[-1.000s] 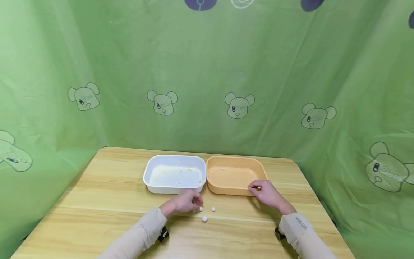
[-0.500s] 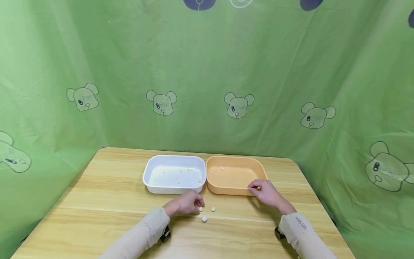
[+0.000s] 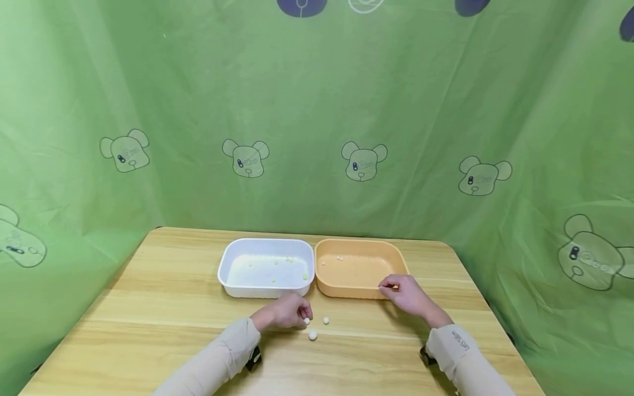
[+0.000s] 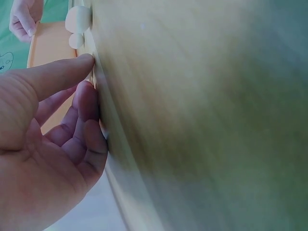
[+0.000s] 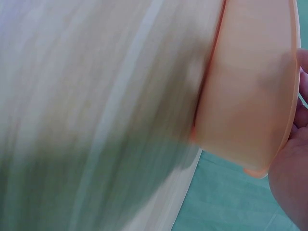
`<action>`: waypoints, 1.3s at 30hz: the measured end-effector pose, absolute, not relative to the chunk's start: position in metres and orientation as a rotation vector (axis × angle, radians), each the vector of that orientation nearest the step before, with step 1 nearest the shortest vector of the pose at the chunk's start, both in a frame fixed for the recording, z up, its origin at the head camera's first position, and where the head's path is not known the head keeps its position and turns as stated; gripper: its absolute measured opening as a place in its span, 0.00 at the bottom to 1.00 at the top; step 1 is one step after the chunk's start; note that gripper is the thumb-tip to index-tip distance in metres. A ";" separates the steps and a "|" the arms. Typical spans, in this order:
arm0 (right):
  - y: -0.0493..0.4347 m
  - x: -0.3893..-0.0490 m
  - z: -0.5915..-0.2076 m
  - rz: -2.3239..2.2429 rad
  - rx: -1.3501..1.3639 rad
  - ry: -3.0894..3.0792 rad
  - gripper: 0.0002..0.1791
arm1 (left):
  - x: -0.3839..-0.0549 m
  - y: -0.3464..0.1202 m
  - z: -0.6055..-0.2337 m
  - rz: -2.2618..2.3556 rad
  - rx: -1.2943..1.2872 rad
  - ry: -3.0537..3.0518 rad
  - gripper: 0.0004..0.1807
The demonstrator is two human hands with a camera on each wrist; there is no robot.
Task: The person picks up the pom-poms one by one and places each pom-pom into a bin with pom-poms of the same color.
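Note:
My left hand is low over the table in front of the white bin, its thumb and fingertips pinching a small white ball. In the left wrist view that ball is hidden behind the thumb. To the right on the wood lie another small white ball and a larger white ball. My right hand grips the front right rim of the orange bin; in the right wrist view its fingers curl at the rim, partly cut off by the frame.
The white bin stands against the orange bin's left side and has several small yellowish bits in it. A few tiny white pieces lie in the orange bin. Behind the wooden table hangs a green curtain.
My left hand has moved slightly right and settled at the small white ball, its fingers closing on it. The right hand stays at the orange bin's rim.

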State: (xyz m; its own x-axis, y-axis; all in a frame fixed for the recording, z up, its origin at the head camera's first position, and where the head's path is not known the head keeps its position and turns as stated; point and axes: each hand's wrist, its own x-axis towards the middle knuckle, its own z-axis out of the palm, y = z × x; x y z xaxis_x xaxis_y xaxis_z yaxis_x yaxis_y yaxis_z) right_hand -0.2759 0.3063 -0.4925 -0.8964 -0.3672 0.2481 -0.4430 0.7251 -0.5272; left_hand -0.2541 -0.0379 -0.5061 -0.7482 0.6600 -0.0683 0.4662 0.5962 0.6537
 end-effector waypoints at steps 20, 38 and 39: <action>0.306 -0.275 -0.492 0.904 0.665 -2.804 0.04 | -0.256 -0.043 -0.499 0.924 0.955 2.517 0.06; 0.305 -0.276 -0.492 0.905 0.664 -2.800 0.04 | -0.255 -0.042 -0.488 0.945 0.921 2.526 0.04; 0.305 -0.276 -0.492 0.907 0.664 -2.799 0.04 | -0.254 -0.042 -0.487 0.950 0.923 2.524 0.03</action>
State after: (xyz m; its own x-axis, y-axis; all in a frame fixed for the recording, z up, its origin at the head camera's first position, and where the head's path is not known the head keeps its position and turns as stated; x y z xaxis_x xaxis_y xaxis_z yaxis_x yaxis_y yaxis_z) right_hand -0.2756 0.3052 -0.4923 -0.8956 -0.3695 0.2477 -0.4446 0.7231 -0.5286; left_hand -0.2544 -0.0424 -0.4870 -0.7529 0.6567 -0.0427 0.4656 0.5774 0.6707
